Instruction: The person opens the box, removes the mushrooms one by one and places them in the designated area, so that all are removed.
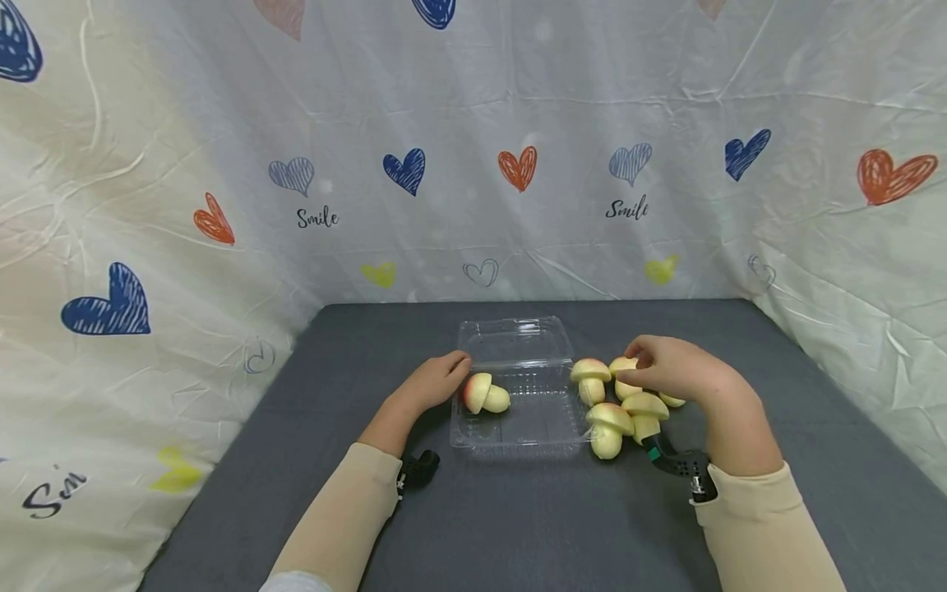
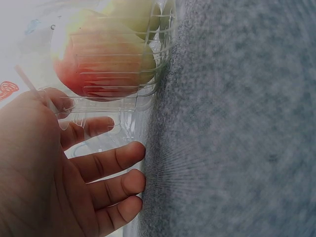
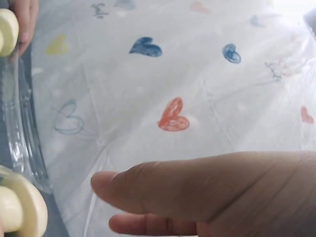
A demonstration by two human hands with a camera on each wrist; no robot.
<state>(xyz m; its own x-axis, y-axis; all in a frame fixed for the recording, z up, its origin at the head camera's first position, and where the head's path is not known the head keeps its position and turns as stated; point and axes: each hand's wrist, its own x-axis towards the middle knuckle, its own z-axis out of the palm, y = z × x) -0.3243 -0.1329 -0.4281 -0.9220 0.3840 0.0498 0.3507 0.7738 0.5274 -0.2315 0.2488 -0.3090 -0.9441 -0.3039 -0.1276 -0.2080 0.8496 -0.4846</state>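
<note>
A clear plastic container (image 1: pixel 543 423) lies with its lid (image 1: pixel 514 337) folded back. Inside it, at the left, is one toy mushroom (image 1: pixel 488 395) with a red-tinged cap. My left hand (image 1: pixel 432 382) rests at the container's left edge; in the left wrist view its fingers spread beside the plastic wall and its thumb is at the rim. My right hand (image 1: pixel 676 366) reaches over several pale toy mushrooms (image 1: pixel 590 378) to the right, its thumb and forefinger nearest a back mushroom (image 1: pixel 626 388). That mushroom is partly hidden, but the right wrist view shows nothing between thumb and finger.
Two mushrooms (image 1: pixel 608 440) (image 1: pixel 644 415) lie in front of the right hand, close to the container's right wall. Another mushroom (image 1: pixel 672 400) shows partly below the palm. A dark grey cloth (image 1: pixel 510 526) covers the table, and a heart-printed curtain (image 1: pixel 459 214) hangs behind.
</note>
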